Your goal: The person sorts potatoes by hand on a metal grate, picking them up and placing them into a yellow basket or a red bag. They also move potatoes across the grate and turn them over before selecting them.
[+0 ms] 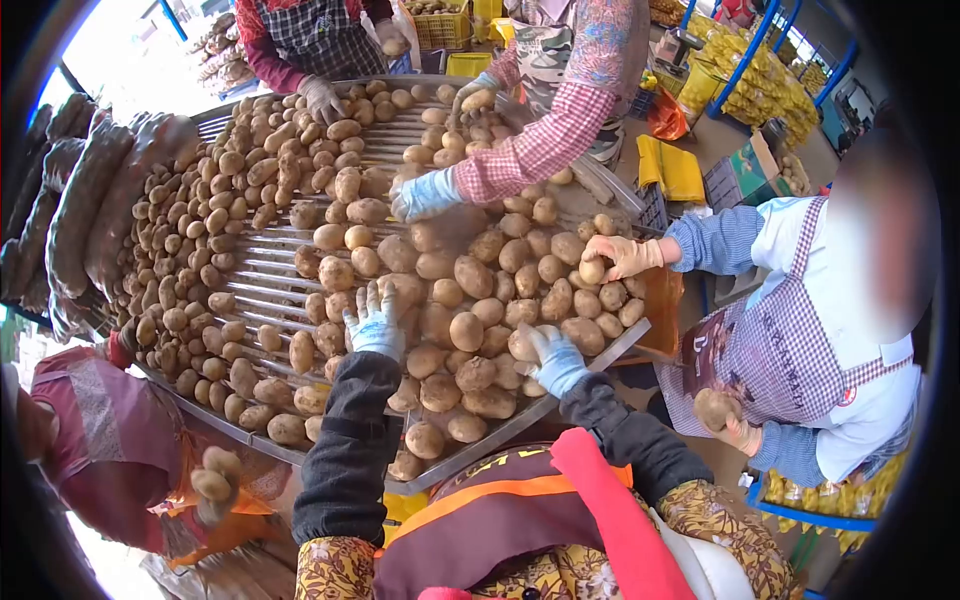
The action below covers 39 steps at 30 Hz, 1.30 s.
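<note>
My left hand [375, 320], in a light blue and white glove, lies over the potatoes at the middle of the sorting table with its fingers spread. No potato shows in its grip. Close to the table's near right edge, my right hand [557, 362] wears a matching glove, and its fingers curl round a potato [521, 344]. Many loose potatoes [475, 375] of mixed sizes surround both hands. On the left, the slatted metal bars [262, 282] show between them.
Across the table, a co-worker's gloved hand [425, 195] reaches among the potatoes. At right, another person's hand [628, 257] holds a potato. Two more people stand at the far side and left. A metal rim [480, 440] borders the table. Filled sacks [85, 200] lie at far left.
</note>
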Each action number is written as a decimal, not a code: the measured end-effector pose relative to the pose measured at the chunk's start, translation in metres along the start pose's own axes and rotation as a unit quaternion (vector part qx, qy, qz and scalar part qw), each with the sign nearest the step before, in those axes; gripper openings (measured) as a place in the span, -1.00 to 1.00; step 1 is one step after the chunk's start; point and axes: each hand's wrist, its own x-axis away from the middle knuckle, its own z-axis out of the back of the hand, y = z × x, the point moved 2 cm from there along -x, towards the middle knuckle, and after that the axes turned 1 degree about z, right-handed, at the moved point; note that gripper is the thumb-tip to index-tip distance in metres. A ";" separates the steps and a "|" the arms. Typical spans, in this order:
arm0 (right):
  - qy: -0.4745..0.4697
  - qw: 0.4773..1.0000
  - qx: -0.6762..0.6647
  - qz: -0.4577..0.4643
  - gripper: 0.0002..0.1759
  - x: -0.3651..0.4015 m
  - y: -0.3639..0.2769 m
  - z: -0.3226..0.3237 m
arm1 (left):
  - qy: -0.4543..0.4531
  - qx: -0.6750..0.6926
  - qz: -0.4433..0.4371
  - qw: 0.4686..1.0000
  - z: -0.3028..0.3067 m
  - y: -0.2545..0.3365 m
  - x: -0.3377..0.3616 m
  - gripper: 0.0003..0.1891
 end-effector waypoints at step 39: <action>0.020 0.918 -0.264 0.296 0.06 -0.010 -0.086 0.039 | -0.267 0.910 0.180 0.261 0.007 0.109 0.106 -0.22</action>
